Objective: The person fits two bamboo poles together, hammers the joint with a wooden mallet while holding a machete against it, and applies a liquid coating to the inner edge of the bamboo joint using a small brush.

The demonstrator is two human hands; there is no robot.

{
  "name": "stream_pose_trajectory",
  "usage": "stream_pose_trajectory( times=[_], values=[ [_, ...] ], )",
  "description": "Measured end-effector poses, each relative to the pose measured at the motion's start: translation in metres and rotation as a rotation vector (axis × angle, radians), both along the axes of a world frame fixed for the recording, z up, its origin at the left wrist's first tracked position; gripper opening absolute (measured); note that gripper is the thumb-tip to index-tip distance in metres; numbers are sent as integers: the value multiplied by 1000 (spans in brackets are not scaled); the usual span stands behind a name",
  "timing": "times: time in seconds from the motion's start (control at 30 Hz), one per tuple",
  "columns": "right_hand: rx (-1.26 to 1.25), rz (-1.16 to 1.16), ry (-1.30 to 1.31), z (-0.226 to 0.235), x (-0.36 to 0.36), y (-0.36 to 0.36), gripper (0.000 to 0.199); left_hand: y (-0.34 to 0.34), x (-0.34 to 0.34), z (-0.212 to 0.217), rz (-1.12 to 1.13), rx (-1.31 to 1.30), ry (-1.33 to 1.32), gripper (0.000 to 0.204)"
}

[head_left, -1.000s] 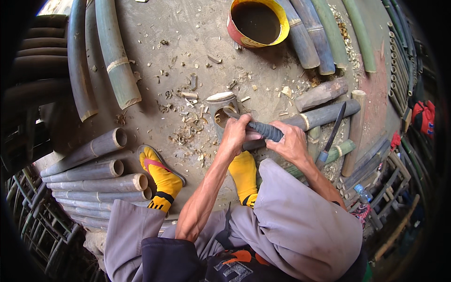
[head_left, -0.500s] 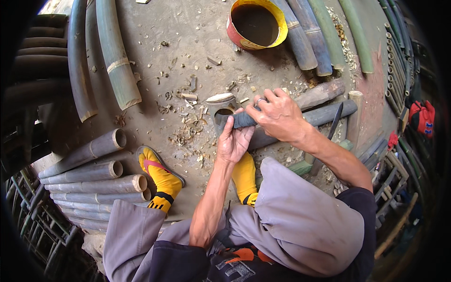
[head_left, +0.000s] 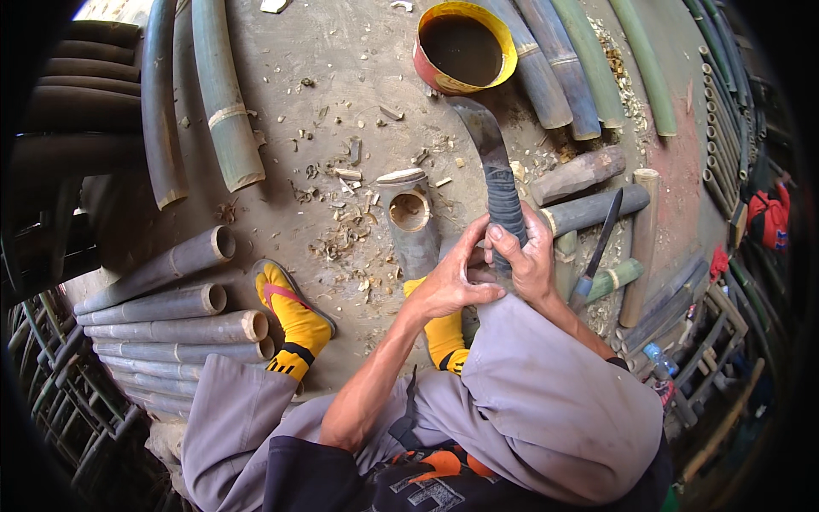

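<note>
Head view, with clock directions taken from its middle: at one o'clock, a curved knife (head_left: 490, 154), tilted, blade uppermost and hooking to the left, tip just short of the yellow-rimmed bucket (head_left: 423, 66) between twelve and one. Around the dark wrapped handle (head_left: 504, 205), the right hand (head_left: 533, 264), fingers curled behind and thumb across the front. Just beside it, toward five o'clock, the left hand (head_left: 450, 282), half curled, fingertips at the handle's left side; cannot tell whether gripping or only touching.

At twelve o'clock, close to the middle, a short bamboo piece (head_left: 418, 247) on the floor (head_left: 299, 183), round hole facing up, well apart from the blade. Toward ten o'clock, scattered shavings (head_left: 344, 235). Beyond them, also at ten, a long bamboo pole (head_left: 226, 94). Between eight and nine, stacked bamboo tubes (head_left: 175, 328), mostly with ends toward the middle. At eight, a yellow-socked foot (head_left: 294, 320) in a sandal.

At two, a rough wood billet (head_left: 580, 175). Near three, a straight knife (head_left: 606, 239), lying slanted, and a pale brown post (head_left: 641, 247) just beyond. At four, farther out, a clear bottle (head_left: 659, 358).
</note>
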State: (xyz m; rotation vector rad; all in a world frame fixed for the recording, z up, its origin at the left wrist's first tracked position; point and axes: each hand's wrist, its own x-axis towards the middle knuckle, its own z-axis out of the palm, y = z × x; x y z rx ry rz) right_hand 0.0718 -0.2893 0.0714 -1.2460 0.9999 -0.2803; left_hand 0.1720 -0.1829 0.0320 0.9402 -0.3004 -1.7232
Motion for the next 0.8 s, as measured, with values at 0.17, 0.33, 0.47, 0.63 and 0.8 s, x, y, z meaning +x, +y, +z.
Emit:
stream_pose_trajectory(
  times=[0.17,0.33,0.47,0.63,0.8],
  values=[
    [-9,-16,-4,-12,-1,5,36,20,-1,-18,205,122,-287,57],
    [17,33,87,-24,-15,14,40,50,6,-50,264,502,-721,40],
    [-2,94,158,-32,-24,20,40,59,7,-62,268,498,-752,39],
    [-137,172,223,-39,-31,24,43,54,1,-60,268,443,-683,40],
    [-236,219,230,-36,-31,25,44,53,-2,-57,245,449,-672,42]
  ],
)
